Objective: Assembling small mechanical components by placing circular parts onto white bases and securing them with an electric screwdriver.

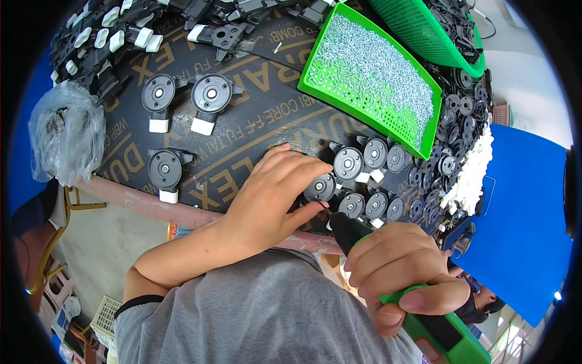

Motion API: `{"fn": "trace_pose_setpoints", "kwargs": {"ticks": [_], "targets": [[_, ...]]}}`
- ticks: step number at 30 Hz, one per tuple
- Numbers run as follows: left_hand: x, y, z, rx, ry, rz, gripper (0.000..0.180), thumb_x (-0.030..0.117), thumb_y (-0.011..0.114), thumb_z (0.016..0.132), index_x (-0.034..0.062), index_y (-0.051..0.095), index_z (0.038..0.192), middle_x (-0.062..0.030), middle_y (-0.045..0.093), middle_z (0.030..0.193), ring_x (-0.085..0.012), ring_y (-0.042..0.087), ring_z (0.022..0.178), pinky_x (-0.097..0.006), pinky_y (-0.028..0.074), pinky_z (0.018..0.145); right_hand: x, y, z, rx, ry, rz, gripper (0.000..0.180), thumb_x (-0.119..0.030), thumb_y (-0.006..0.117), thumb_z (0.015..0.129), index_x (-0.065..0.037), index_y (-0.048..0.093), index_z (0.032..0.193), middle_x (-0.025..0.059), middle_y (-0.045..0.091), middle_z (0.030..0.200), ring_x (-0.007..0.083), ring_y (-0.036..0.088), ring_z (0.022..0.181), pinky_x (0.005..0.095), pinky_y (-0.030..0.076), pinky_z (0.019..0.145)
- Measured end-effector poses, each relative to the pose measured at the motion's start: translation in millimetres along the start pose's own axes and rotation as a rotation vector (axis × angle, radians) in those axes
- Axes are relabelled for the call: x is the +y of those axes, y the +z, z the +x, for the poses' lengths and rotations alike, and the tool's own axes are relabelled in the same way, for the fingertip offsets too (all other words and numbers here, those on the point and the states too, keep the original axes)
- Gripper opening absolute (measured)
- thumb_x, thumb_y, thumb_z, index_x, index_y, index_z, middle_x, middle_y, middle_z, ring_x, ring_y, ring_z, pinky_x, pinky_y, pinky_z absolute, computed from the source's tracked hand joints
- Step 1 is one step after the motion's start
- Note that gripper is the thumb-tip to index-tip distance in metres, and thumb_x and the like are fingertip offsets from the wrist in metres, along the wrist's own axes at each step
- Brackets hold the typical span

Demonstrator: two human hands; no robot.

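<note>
My left hand point(273, 188) pinches a black round plastic part point(319, 187) between thumb and forefinger, on the dark board. In my right hand point(403, 267) is a green electric screwdriver point(451, 340) with a black nose point(348, 229), its tip close to my left thumb and that part. Whether the tip touches a screw I cannot tell. Just right of my left hand stand several similar black assemblies point(376, 153) in two rows, some with white tabs. Three finished-looking assemblies with white ends lie left of the hand, one of them point(165, 170) near the board's front edge.
A green tray point(309, 85) of small silver screws stands beyond the hands, beside a green basket point(412, 30) of black parts. Black discs point(448, 165) and white pieces point(476, 170) pile up at right. A clear plastic bag point(65, 136) sits at left; more black-and-white parts point(115, 39) behind.
</note>
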State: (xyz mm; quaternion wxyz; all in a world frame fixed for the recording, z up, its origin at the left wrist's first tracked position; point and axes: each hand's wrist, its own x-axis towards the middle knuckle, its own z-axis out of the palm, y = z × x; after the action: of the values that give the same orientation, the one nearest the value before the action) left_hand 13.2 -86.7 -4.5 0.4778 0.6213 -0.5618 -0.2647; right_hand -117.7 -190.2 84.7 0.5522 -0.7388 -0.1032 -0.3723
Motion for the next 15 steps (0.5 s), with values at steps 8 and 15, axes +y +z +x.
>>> {"fn": "trace_pose_setpoints", "kwargs": {"ticks": [8,15], "targets": [[0.3,1.0,-0.1,0.032,0.0,0.001,0.054,0.012,0.081,0.072,0.0079,0.06,0.121,-0.0114,0.065,0.111,-0.0309,0.06,0.107,-0.05,0.039,0.104,-0.7,-3.4,6.1,-0.106,0.038,0.007,0.028,-0.009,0.063,0.091,-0.006,0.038,0.103,0.0092,0.059,0.069,0.0182,0.057,0.046,0.0318,0.053,0.042],[0.8,-0.4,-0.1,0.01,0.006,-0.012,0.053,0.011,0.079,0.074,0.0061,0.058,0.123,-0.013,0.063,0.113,-0.0323,0.058,0.11,-0.05,0.038,0.106,1.0,-5.3,9.9,-0.15,0.033,0.021,0.028,-0.006,0.066,0.088,-0.004,0.041,0.101,0.0105,0.06,0.065,0.0196,0.058,0.047,0.0326,0.054,0.043]]}}
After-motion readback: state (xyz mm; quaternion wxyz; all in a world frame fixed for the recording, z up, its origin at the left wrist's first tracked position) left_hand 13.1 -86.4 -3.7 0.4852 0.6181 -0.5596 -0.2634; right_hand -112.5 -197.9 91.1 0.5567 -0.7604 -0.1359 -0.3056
